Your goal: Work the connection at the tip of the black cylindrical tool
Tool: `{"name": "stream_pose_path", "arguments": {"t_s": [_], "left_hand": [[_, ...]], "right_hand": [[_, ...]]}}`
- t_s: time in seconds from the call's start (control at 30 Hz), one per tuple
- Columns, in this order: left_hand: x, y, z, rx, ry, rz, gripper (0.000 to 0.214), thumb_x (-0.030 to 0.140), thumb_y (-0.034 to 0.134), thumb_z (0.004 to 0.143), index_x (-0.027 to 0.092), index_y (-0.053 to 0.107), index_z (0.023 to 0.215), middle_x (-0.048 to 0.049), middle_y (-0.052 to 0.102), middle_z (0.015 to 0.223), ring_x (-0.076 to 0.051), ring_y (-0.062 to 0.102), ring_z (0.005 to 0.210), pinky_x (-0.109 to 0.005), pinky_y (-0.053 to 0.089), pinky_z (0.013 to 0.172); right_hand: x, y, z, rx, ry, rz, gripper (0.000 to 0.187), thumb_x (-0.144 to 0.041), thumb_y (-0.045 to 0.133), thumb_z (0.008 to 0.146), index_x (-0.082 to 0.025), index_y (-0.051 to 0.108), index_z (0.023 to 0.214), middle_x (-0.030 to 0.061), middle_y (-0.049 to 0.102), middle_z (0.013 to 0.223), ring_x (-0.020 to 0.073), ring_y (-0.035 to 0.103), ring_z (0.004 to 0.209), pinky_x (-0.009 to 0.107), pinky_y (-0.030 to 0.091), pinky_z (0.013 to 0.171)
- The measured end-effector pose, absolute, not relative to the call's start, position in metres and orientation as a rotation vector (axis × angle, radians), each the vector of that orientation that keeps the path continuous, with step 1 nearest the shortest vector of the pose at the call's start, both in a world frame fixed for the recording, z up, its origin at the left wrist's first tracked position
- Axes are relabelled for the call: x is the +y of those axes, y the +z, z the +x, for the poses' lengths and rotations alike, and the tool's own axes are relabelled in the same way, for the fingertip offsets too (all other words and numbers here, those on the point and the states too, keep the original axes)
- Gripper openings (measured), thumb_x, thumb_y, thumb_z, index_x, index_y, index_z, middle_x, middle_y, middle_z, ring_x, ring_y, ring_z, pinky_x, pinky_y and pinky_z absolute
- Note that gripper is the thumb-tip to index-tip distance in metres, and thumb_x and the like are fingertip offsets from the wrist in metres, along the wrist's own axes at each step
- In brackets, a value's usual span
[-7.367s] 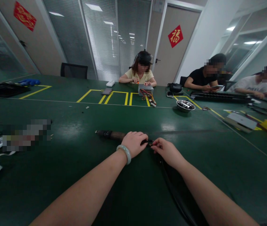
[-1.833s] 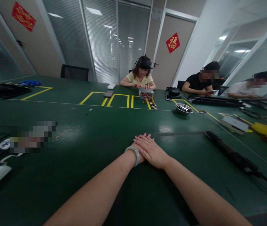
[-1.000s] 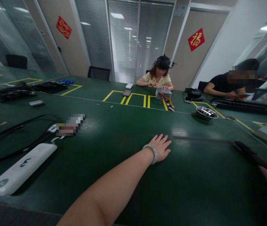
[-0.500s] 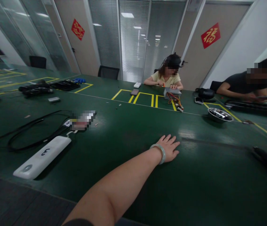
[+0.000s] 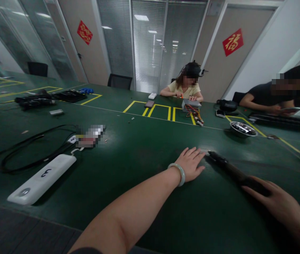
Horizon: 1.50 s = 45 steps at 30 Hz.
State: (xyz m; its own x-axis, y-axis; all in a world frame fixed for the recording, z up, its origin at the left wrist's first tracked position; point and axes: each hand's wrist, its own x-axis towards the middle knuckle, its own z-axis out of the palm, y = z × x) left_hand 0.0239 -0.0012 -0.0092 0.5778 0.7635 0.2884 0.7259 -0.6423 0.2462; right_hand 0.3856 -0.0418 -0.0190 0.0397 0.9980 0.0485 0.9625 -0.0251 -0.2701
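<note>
Two hands on the green tabletop (image 5: 129,155): one flat, one on a dark tool.
Toward the left edge lies a white oblong device (image 5: 41,178) with a black cable (image 5: 28,152) behind it. In the middle the left hand (image 5: 191,164), wearing a pale bracelet (image 5: 179,173), rests palm down, fingers spread, holding nothing. Just beside its fingertips starts the long dark tool (image 5: 231,170), which runs toward the near right corner. The right hand (image 5: 278,204) covers its near end; whether the fingers close around it, I cannot tell.

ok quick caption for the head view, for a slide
Left hand flat on the green table, right hand holding the near end of a long dark tool lying beside it.
</note>
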Motion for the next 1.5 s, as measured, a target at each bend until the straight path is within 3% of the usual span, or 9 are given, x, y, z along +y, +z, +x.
{"name": "stream_pose_path", "arguments": {"t_s": [0.13,0.4,0.5,0.67,0.87,1.0,1.2,1.33,1.5], "left_hand": [[-0.010,0.000,0.027,1.215,0.792,2.804,0.049,0.042,0.029,0.096,0.023,0.030,0.142,-0.0013,0.033,0.148,-0.018,0.022,0.138,-0.039,0.013,0.114],[0.001,-0.012,0.021,1.573,0.783,2.577,0.048,0.043,0.021,0.098,0.020,0.040,0.136,-0.0072,0.052,0.132,-0.021,0.048,0.117,-0.038,0.035,0.099],[0.006,-0.012,0.016,1.671,0.737,2.536,0.053,0.046,0.017,0.098,0.018,0.038,0.137,-0.0086,0.053,0.130,-0.022,0.050,0.114,-0.038,0.035,0.096],[0.008,-0.011,0.016,1.665,0.633,2.547,0.062,0.059,0.016,0.094,0.019,0.040,0.135,-0.0089,0.059,0.119,-0.024,0.053,0.106,-0.039,0.035,0.091],[0.010,-0.013,0.015,1.620,0.518,2.603,0.081,0.082,0.032,0.074,0.021,0.047,0.127,-0.0102,0.059,0.110,-0.028,0.052,0.099,-0.042,0.033,0.087],[0.012,-0.013,0.015,1.609,0.476,2.622,0.072,0.079,0.042,0.073,0.023,0.053,0.116,-0.0086,0.059,0.106,-0.028,0.051,0.097,-0.043,0.033,0.085],[0.011,-0.011,0.017,1.638,0.479,2.605,0.067,0.077,0.045,0.073,0.025,0.054,0.114,-0.0074,0.059,0.108,-0.029,0.050,0.099,-0.043,0.032,0.085],[0.010,-0.009,0.017,1.664,0.465,2.567,0.070,0.081,0.039,0.073,0.026,0.056,0.113,-0.0074,0.060,0.108,-0.029,0.050,0.098,-0.044,0.033,0.083],[0.009,-0.007,0.016,1.690,0.405,2.534,0.068,0.079,0.038,0.075,0.024,0.059,0.108,-0.0080,0.061,0.105,-0.029,0.050,0.100,-0.042,0.036,0.083]], "right_hand": [[-0.017,-0.015,0.293,-2.257,0.378,-1.753,0.058,-0.057,0.057,0.075,-0.030,0.054,0.126,0.0086,0.058,0.122,0.0288,0.060,0.102,0.043,0.046,0.090],[0.030,-0.011,0.164,-2.509,0.406,-1.235,0.038,-0.017,0.053,0.076,-0.017,0.063,0.112,0.0099,0.061,0.116,0.0244,0.050,0.114,0.036,0.035,0.103],[0.039,-0.008,0.162,-2.515,0.505,-1.249,0.043,-0.021,0.059,0.074,-0.018,0.060,0.116,0.0100,0.062,0.111,0.0238,0.054,0.107,0.036,0.039,0.098],[0.028,0.010,0.213,-2.521,0.456,-1.524,0.079,-0.053,0.069,0.065,-0.020,0.044,0.133,0.0142,0.043,0.134,0.0302,0.045,0.119,0.041,0.035,0.099],[-0.012,0.036,0.272,-2.581,0.809,-2.016,0.056,-0.068,0.057,0.071,-0.023,0.056,0.104,0.0058,0.064,0.087,0.0227,0.062,0.072,0.031,0.042,0.060],[-0.031,0.029,0.273,-2.593,1.051,-1.961,0.042,-0.062,0.058,0.074,-0.022,0.057,0.086,0.0043,0.066,0.082,0.0206,0.063,0.067,0.026,0.041,0.052],[-0.036,0.011,0.247,-2.161,1.726,-1.856,0.044,-0.061,0.042,0.085,-0.019,0.052,0.092,0.0063,0.069,0.079,0.0156,0.063,0.055,0.024,0.047,0.047],[-0.027,0.012,0.231,-2.093,1.643,-1.923,0.053,-0.064,0.031,0.088,-0.017,0.055,0.090,0.0071,0.068,0.075,0.0146,0.061,0.051,0.024,0.046,0.046],[-0.007,0.024,0.233,-2.457,1.127,-1.922,0.055,-0.064,0.041,0.084,-0.018,0.068,0.072,0.0044,0.065,0.064,0.0150,0.059,0.058,0.024,0.040,0.052]]}}
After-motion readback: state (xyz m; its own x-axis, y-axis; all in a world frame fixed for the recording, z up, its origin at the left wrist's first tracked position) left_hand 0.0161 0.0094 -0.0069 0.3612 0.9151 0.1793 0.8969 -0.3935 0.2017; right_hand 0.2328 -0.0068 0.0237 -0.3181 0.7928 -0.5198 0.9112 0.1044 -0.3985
